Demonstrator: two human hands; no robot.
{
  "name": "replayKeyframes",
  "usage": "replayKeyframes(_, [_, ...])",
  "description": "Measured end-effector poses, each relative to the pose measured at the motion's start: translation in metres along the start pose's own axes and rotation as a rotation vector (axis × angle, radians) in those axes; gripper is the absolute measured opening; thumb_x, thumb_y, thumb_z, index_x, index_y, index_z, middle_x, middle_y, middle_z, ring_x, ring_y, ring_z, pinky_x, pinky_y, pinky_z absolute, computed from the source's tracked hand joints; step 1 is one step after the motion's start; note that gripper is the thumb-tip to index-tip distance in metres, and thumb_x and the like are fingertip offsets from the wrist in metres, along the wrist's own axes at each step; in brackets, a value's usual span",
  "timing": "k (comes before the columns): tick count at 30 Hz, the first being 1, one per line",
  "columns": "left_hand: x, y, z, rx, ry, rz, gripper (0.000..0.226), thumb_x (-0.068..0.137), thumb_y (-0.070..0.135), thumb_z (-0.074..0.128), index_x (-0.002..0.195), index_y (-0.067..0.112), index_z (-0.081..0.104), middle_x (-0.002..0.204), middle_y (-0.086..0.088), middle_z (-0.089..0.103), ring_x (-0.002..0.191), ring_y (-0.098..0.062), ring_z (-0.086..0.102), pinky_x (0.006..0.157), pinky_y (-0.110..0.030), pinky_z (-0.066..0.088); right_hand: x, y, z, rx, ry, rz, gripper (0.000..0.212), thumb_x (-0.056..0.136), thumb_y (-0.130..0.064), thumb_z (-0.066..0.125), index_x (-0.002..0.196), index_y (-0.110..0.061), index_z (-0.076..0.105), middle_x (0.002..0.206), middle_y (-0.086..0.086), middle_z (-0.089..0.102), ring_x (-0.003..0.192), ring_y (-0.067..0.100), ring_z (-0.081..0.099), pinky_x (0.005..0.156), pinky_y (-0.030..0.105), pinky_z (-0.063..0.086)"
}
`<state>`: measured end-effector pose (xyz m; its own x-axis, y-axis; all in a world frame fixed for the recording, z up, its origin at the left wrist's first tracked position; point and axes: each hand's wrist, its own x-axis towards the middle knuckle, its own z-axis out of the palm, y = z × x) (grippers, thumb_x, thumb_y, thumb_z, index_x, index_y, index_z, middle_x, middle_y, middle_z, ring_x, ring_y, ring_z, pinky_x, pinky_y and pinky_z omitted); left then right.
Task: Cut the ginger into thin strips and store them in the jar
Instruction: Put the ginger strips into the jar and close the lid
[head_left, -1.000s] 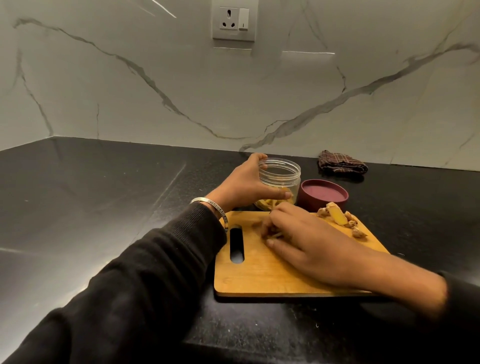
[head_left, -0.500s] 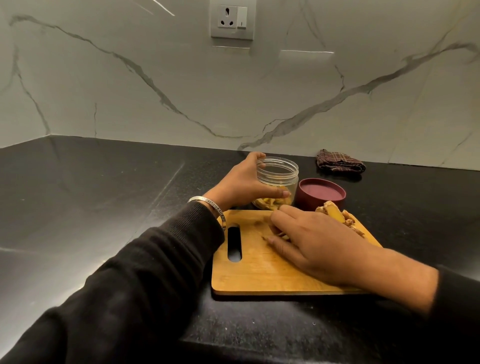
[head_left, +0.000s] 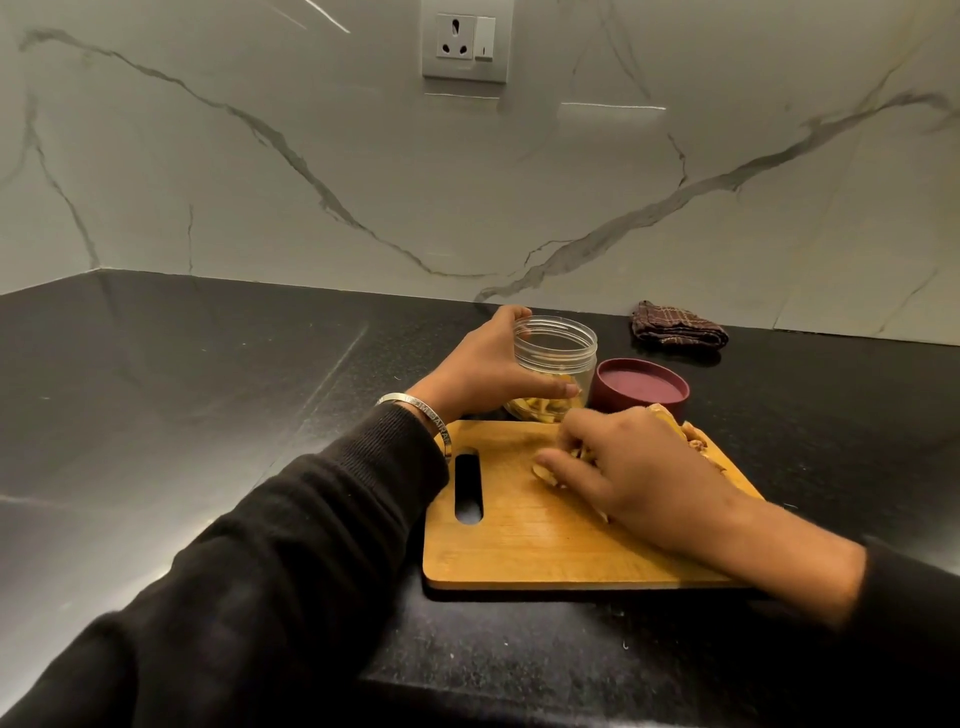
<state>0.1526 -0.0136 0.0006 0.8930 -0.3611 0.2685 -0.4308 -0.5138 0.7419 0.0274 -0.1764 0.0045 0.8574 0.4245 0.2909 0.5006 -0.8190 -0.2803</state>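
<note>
From the head camera, the left hand (head_left: 485, 366) is wrapped round the clear jar (head_left: 555, 364), thumb across its front, holding it upright just behind the far edge of the cutting board (head_left: 519, 540); a layer of pale ginger strips (head_left: 540, 408) already lies in the bottom. The right hand (head_left: 639, 467) rests on the board with its fingers curled and drawn together over a few loose strips (head_left: 545, 473), apparently gathering or pinching them, though the grip itself is hidden beneath the hand. Compared with a second ago, this hand has slid a little toward the far side of the board and now covers most of the uncut ginger pieces (head_left: 696, 441) at the far right corner. That suggests the cutting is largely finished and another pinch is about to go into the jar. The maroon lid (head_left: 641, 395) lies beside the jar, still off.
</note>
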Motion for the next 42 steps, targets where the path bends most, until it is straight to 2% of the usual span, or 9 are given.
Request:
replayKeyframes(3, [-0.001,-0.001,-0.001,0.004,0.002,0.011,0.107,0.068,0.04,0.089,0.151,0.014,0.027,0.145,-0.006,0.048,0.129,-0.019,0.05,0.108,-0.038,0.046,0.008,0.004,-0.003,0.247,0.121,0.097,0.019,0.095,-0.037,0.063,0.085,-0.021,0.068,0.065,-0.003,0.064,0.052,0.004,0.054,0.049,0.014,0.042])
replayKeyframes(7, [-0.002,-0.001,-0.002,-0.012,-0.011,0.015,0.105,0.07,0.036,0.088,0.151,0.013,0.027,0.143,-0.006,0.049,0.127,-0.018,0.051,0.106,-0.033,0.047,0.022,0.008,-0.021,0.625,0.176,0.321,0.035,0.096,-0.037,0.06,0.088,-0.004,0.068,0.063,0.003,0.057,0.049,0.007,0.047,0.042,0.019,0.039])
replayKeyframes(10, [-0.002,0.0,-0.002,-0.03,-0.021,0.013,0.105,0.07,0.035,0.089,0.151,0.012,0.026,0.143,-0.005,0.05,0.126,-0.017,0.052,0.106,-0.035,0.047,0.039,0.008,-0.04,0.776,0.259,0.414,0.043,0.097,-0.042,0.057,0.096,0.0,0.067,0.077,0.011,0.064,0.066,0.017,0.056,0.058,0.028,0.048])
replayKeyframes(18, [-0.001,0.001,-0.001,-0.006,0.001,0.003,0.106,0.07,0.037,0.089,0.151,0.014,0.026,0.145,-0.005,0.049,0.128,-0.016,0.05,0.103,-0.027,0.045,0.113,0.015,-0.058,0.531,0.656,0.217,0.047,0.1,-0.039,0.057,0.084,0.005,0.065,0.068,0.008,0.056,0.057,0.014,0.049,0.054,0.031,0.045])
replayKeyframes(21, [-0.001,0.001,-0.001,-0.018,0.002,0.001,0.106,0.069,0.037,0.089,0.152,0.014,0.026,0.144,-0.004,0.051,0.127,-0.015,0.051,0.103,-0.028,0.046,0.13,0.022,-0.048,0.325,0.666,0.137,0.035,0.101,-0.038,0.057,0.08,-0.01,0.062,0.066,-0.004,0.055,0.057,0.005,0.049,0.053,0.013,0.039])
replayKeyframes(28, [-0.002,0.002,-0.002,-0.068,-0.014,0.008,0.101,0.069,0.036,0.09,0.148,0.016,0.031,0.135,-0.001,0.056,0.119,-0.013,0.057,0.102,-0.036,0.051,0.139,0.041,-0.016,0.066,0.462,0.064,0.027,0.101,-0.035,0.056,0.087,-0.013,0.058,0.07,-0.004,0.053,0.06,0.007,0.048,0.053,0.017,0.033])
replayKeyframes(34, [-0.003,0.003,-0.002,-0.094,-0.01,0.032,0.091,0.069,0.036,0.09,0.142,0.02,0.038,0.126,0.004,0.06,0.111,-0.011,0.061,0.095,-0.034,0.055,0.133,0.033,-0.021,-0.102,0.209,0.079,0.026,0.103,-0.031,0.05,0.093,-0.012,0.065,0.08,0.003,0.063,0.067,0.014,0.055,0.056,0.027,0.04])
replayKeyframes(37, [-0.005,0.003,-0.003,-0.101,-0.018,0.035,0.087,0.071,0.032,0.089,0.14,0.02,0.038,0.123,0.005,0.06,0.11,-0.01,0.061,0.094,-0.032,0.055,0.131,0.025,-0.029,-0.122,-0.004,0.095,0.025,0.102,-0.027,0.051,0.102,-0.013,0.072,0.091,0.005,0.07,0.08,0.02,0.064,0.069,0.034,0.054])
replayKeyframes(42, [-0.006,0.003,-0.003,-0.091,-0.023,0.036,0.086,0.071,0.033,0.089,0.14,0.02,0.039,0.124,0.004,0.06,0.112,-0.012,0.061,0.095,-0.034,0.055,0.132,0.016,-0.046,-0.143,-0.231,0.094,0.025,0.102,-0.025,0.052,0.11,-0.014,0.073,0.099,0.005,0.073,0.09,0.021,0.067,0.082,0.035,0.055])
